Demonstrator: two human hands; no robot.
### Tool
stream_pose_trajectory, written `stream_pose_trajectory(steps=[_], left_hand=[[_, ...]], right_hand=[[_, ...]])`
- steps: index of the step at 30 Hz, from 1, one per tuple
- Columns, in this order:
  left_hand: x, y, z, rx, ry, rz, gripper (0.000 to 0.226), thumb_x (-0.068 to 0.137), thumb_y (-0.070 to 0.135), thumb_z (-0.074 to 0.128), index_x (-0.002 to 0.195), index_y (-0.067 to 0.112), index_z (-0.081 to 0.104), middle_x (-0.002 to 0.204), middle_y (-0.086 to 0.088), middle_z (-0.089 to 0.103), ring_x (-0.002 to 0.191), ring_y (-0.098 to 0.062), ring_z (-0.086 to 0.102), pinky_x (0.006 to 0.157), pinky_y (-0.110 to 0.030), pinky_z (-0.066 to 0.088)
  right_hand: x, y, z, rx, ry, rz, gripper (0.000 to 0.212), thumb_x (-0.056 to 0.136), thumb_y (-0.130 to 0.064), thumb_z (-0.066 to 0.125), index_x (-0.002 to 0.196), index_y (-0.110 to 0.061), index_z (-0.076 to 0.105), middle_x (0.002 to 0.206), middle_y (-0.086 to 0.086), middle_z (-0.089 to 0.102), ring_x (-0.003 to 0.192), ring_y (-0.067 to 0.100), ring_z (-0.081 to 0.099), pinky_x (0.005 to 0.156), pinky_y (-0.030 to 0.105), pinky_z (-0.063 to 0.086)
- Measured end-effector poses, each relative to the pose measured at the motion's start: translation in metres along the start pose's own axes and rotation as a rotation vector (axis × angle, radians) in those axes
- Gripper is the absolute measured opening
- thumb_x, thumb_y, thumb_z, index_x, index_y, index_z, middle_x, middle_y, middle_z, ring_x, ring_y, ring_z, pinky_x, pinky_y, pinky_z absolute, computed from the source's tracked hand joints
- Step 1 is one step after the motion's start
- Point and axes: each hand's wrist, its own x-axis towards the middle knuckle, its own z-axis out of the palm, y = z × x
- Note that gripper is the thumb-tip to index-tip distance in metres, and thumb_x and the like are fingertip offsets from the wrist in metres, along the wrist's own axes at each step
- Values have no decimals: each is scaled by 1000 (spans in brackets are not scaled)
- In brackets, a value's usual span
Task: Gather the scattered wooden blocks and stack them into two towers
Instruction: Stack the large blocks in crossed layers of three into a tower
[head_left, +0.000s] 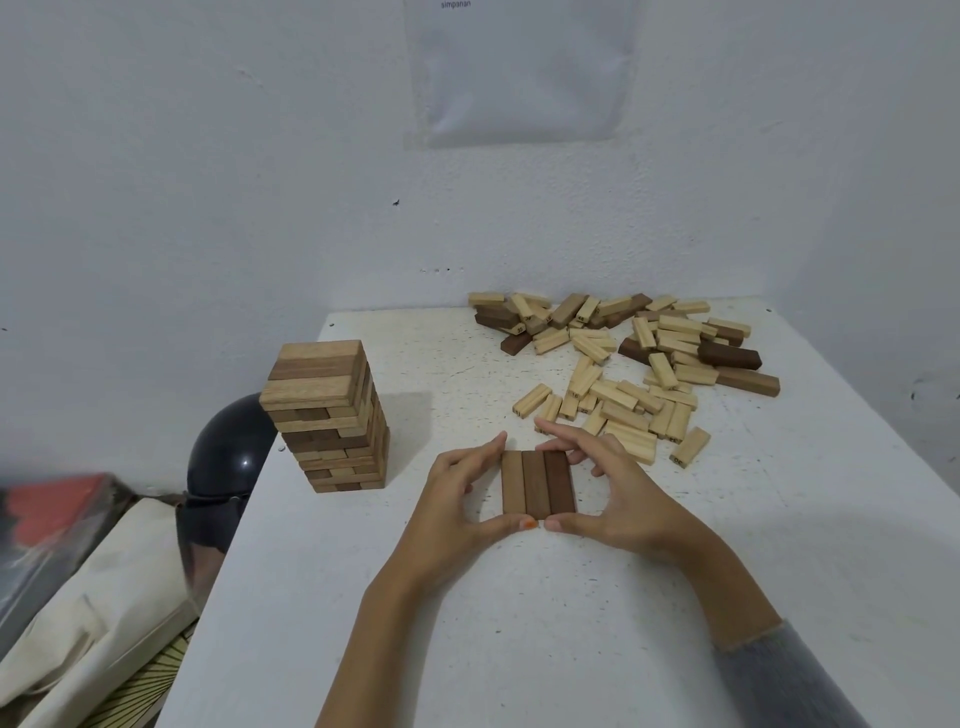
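White table (519, 623) — black domed object (228, 452), cream cloth bag (93, 597) beside left edge; paper (519, 78) on wall (208, 156).

your finished tower (332, 415) of light and dark blocks is standing upright at the left. three brown blocks (537, 483) are lying flat, side by side and touching, nearer you. the loose pile (623, 358) is sprawling behind them.

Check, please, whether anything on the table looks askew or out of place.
The tower looks slightly uneven: its upper layers jut past those below. The loose blocks lie scattered at the far right. The three dark blocks sit flush side by side.
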Motion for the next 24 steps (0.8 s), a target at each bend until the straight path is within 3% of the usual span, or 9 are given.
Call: stream_pose_trajectory(steps=[16,24], left_hand=[[-1,1,0,11,7,-5,83,69,37,83,139,43,39,128,15,42,120,14,34,90,2,29],[-2,1,0,26,11,3,83,69,35,84,140,39,42,128,14,44,119,16,33,90,2,30]], right_hand=[[1,0,-1,38,-3,25,89,67,-37,86,137,-54,34,127,-27,52,114,-5,39,87,10,29],[1,3,0,51,6,28,87,64,-43,86,135,-57,37,130,-18,52,115,-4,42,88,14,31]])
